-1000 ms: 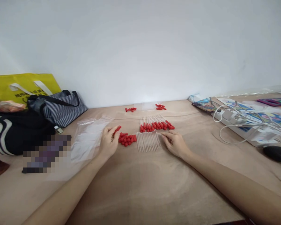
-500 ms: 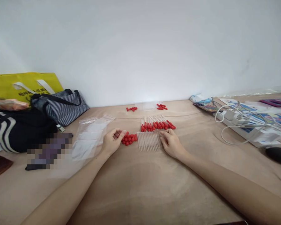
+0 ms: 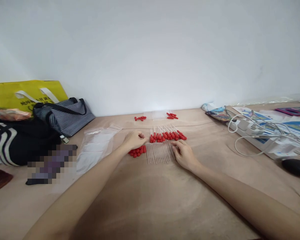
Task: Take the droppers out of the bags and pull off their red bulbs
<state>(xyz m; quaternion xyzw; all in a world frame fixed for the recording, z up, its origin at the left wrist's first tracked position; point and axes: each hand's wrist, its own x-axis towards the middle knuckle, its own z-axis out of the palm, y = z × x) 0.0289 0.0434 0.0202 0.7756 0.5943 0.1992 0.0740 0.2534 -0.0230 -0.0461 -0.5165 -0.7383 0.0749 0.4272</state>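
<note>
My left hand (image 3: 134,139) hovers over a pile of red rubber dropper bulbs (image 3: 138,152), its fingers curled together. Whatever it may hold is hidden. A row of clear dropper tubes (image 3: 159,153) lies just right of the pile. At the right end of that row rests my right hand (image 3: 184,153), thumb and fingers drawn in close to the tubes; I cannot make out what is between them. Behind the row lie several droppers with red bulbs fitted (image 3: 165,136), their bulbs toward me and clear stems pointing away.
Farther back are two small groups of red bulbs (image 3: 140,118) and more clear tubes (image 3: 159,115). Clear plastic bags (image 3: 95,143) lie left, near a striped bag (image 3: 67,116) and a yellow bag (image 3: 5,91). A power strip (image 3: 267,143), cables and a black mouse (image 3: 296,167) are right.
My left hand has moved right and slightly up, from the left side of the bulb pile to above it near the tubes. My right hand has stayed nearly in place.
</note>
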